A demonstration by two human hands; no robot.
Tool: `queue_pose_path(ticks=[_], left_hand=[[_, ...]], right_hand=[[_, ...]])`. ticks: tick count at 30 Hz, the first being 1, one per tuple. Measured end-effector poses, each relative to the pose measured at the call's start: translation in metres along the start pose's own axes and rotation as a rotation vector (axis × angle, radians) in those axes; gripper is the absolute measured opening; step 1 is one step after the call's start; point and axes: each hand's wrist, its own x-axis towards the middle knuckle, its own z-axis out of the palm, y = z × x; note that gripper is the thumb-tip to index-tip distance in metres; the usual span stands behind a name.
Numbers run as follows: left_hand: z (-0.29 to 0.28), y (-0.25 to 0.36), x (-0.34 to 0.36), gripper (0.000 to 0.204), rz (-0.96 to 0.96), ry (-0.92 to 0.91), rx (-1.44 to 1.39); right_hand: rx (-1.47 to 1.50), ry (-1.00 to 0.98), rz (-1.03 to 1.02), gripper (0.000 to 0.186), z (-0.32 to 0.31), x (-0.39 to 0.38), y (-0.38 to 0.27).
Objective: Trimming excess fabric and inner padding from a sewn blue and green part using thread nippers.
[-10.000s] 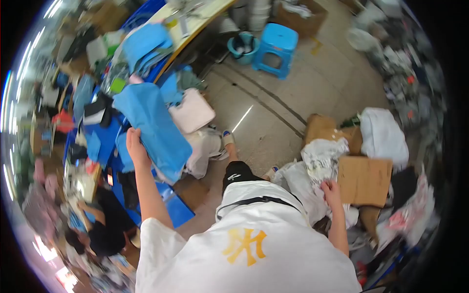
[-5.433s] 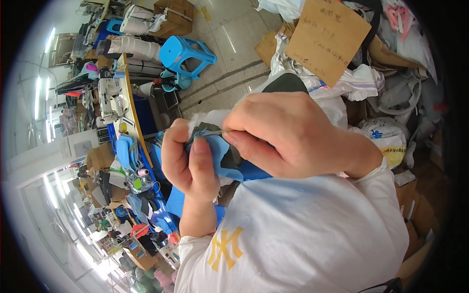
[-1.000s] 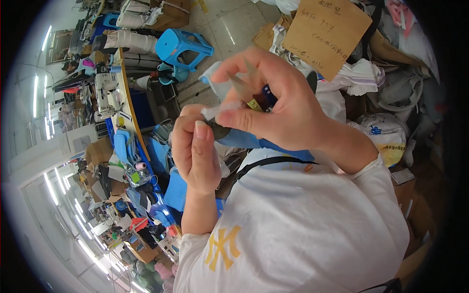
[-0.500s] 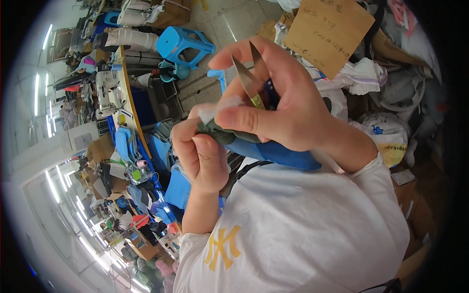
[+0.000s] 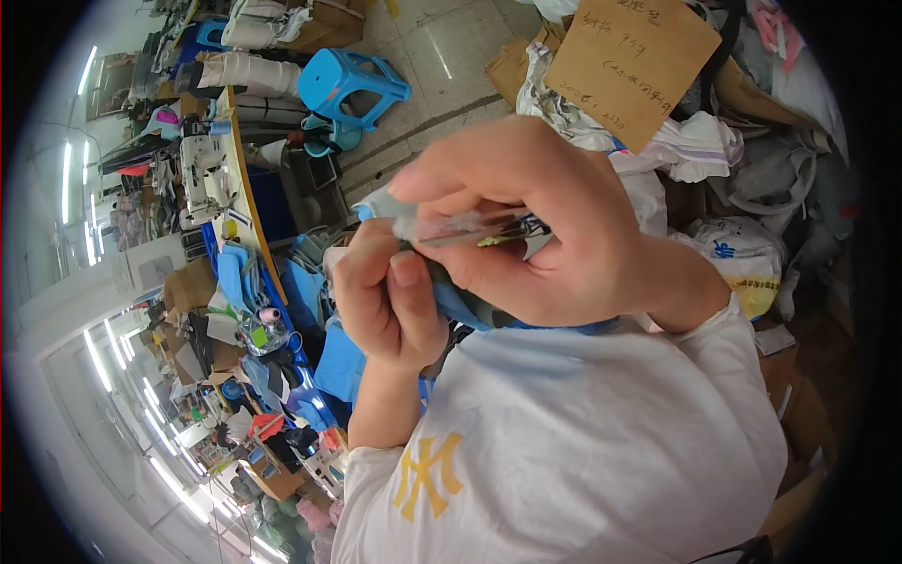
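My left hand (image 5: 390, 305) is closed in a pinch on a piece of grey and blue cloth (image 5: 454, 305), which hangs mostly hidden behind both hands. In my right hand (image 5: 573, 226) is a pair of thread snips (image 5: 484, 228), its blades pointing left toward the left fingertips. The blades lie nearly together and are a little blurred. A wispy whitish bit (image 5: 410, 227) shows at the blade tips, beside the left forefinger. Whether the blades touch the cloth is hard to see.
A blue plastic stool (image 5: 352, 86) stands on the tiled floor beyond my hands. Along the left runs a workbench with a sewing machine (image 5: 200, 169) and blue cloth pieces (image 5: 340, 362). On the right lie a cardboard sheet (image 5: 629, 70) and stuffed plastic bags (image 5: 738, 258).
The snips have swung down from pointing up to pointing left, and their blades have come together near the left fingertips. My right hand has turned and lowered; the left still pinches the cloth.
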Motion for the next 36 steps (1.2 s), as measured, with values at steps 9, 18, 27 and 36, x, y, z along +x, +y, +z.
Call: queue_pose_path(ticks=[9,18,27,36], left_hand=[[0.003,0.015,-0.008,0.025,-0.329,0.162,-0.130],[0.004,0.005,-0.008,0.030,-0.255,0.212,-0.126],[0.002,0.001,-0.001,0.038,-0.051,0.144,0.077],[-0.001,0.001,0.002,0.033,-0.031,0.110,0.118]], right_hand=[[0.333,0.034,0.308,0.049,0.008,-0.004,0.009],[-0.032,0.002,-0.089,0.031,-0.013,-0.006,-0.019],[-0.253,-0.130,0.079,0.019,-0.002,-0.016,-0.019],[-0.248,-0.127,0.062,0.018,-0.001,-0.016,-0.016]])
